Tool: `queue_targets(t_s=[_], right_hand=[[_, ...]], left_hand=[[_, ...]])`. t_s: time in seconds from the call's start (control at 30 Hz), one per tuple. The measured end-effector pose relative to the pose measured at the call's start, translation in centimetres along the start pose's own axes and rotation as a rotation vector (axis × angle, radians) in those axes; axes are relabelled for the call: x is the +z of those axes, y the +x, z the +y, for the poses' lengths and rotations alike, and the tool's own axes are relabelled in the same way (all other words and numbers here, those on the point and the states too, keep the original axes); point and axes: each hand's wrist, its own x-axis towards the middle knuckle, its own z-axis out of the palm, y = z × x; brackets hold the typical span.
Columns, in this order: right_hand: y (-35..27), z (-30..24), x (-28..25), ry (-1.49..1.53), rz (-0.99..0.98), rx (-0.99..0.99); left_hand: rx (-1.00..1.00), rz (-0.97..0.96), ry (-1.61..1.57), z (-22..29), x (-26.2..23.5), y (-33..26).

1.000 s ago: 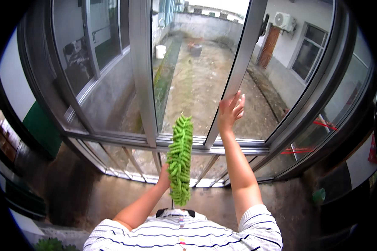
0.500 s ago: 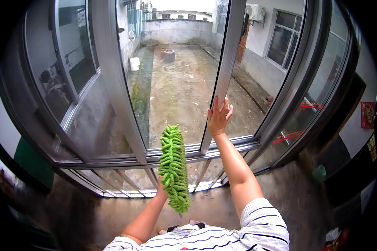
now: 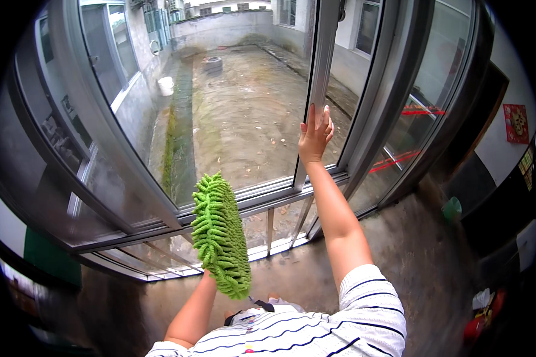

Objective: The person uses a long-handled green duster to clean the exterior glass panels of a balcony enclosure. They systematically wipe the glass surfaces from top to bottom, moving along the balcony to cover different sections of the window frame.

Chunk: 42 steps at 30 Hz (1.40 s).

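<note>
So my right hand (image 3: 317, 134) is up on the grey metal upright (image 3: 321, 65) of the window, palm facing away from me, fingers pointing up and a bit apart. It looks like it's resting against the metal, not wrapped around it, and there's nothing in it.

The fluffy green duster (image 3: 220, 238) is on my left side, in front of my body and below the glass (image 3: 244, 131). It's fairly upright with the top leaning left, and from up here it overlaps the bottom rail (image 3: 265, 203) and the bars (image 3: 270, 231) underneath. Can't tell if it's actually touching either. My left hand (image 3: 207, 275) is right behind the duster, with basically just the wrist end poking out, so I honestly can't tell how the fingers are closed or what part they've got.

Through the glass there's a concrete yard (image 3: 238, 125) with a white bucket (image 3: 165, 86) over by the left side, a dark round thing (image 3: 212, 65) further back (too small to say what it is), and a grey wall (image 3: 220, 33) across the far end. On the right, a couple of red strips (image 3: 395, 161) run across the side window, and a red hanging (image 3: 516, 124) is on the wall past it. A green bin (image 3: 451, 207) sits below that. Down at the bottom it's just my white shirt (image 3: 292, 333) with dark stripes.
</note>
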Motion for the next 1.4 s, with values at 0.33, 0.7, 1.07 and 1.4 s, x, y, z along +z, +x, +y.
queue_targets(t_s=[0.33, 0.7, 1.07, 1.4], right_hand=[[-11.1, -7.4, 3.6, 0.704, -0.466, 1.099], [-8.6, -3.9, 5.8, 0.707, -0.476, 1.278], [-7.1, 1.8, 7.8, 0.781, -0.37, 1.314], [-5.0, 8.6, 6.3, 0.712, -0.38, 1.316]], left_hand=[[-0.048, -0.047, 0.033, -1.3, 1.1, 1.2], [-0.056, -0.042, 0.049, -1.2, 0.7, 2.0], [-0.022, 0.021, 0.077, -0.4, 0.3, 1.4], [0.017, 0.05, 0.077, -1.2, 0.9, 0.5]])
